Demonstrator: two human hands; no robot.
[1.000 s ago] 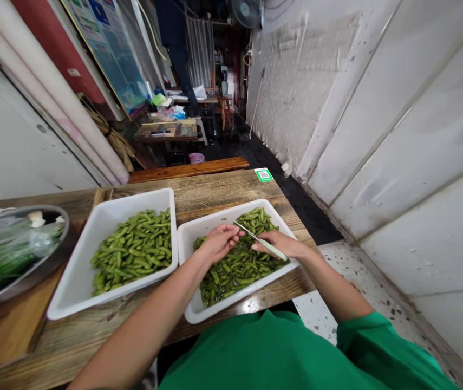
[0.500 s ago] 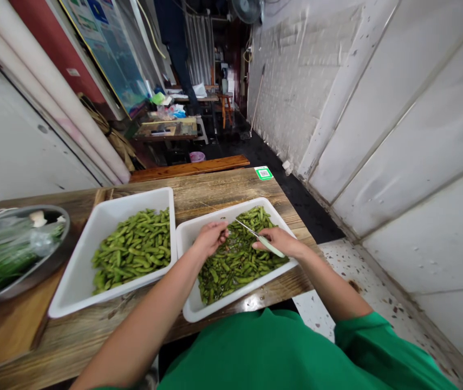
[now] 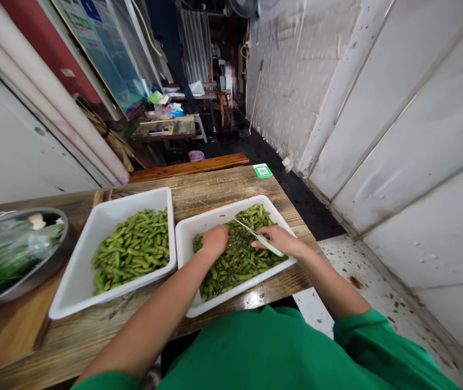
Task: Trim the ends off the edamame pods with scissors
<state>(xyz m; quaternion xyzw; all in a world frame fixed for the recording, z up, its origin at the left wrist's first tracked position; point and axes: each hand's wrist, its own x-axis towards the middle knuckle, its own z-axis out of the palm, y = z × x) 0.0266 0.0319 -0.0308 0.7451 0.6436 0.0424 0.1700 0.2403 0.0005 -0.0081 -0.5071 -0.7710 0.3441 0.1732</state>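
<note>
My right hand [image 3: 274, 239] grips a pair of scissors with a pale green handle [image 3: 271, 246]. The thin metal blades point left over the right-hand white tub [image 3: 183, 238]. That tub holds green soybean pods [image 3: 241, 265] lying in water. My left hand [image 3: 216, 240] is down among these pods, left of the scissor tips. Its fingers are curled and mostly out of sight, so what they hold is hidden. Beside it on the left, a second white tub [image 3: 71, 271] contains more soybean pods [image 3: 134, 249], which look drier.
A metal basin [image 3: 66, 238] with bagged green stalks stands at the far left, by a wooden board [image 3: 20, 330]. The tubs rest on a wooden table [image 3: 210, 187] with a green QR-code sticker [image 3: 262, 171]. A white panelled wall [image 3: 397, 135] runs along the right.
My left hand has lowered from above the water into the pods, and its fingers have turned downward. The right hand and the scissors stay almost in place. The view has shifted slightly.
</note>
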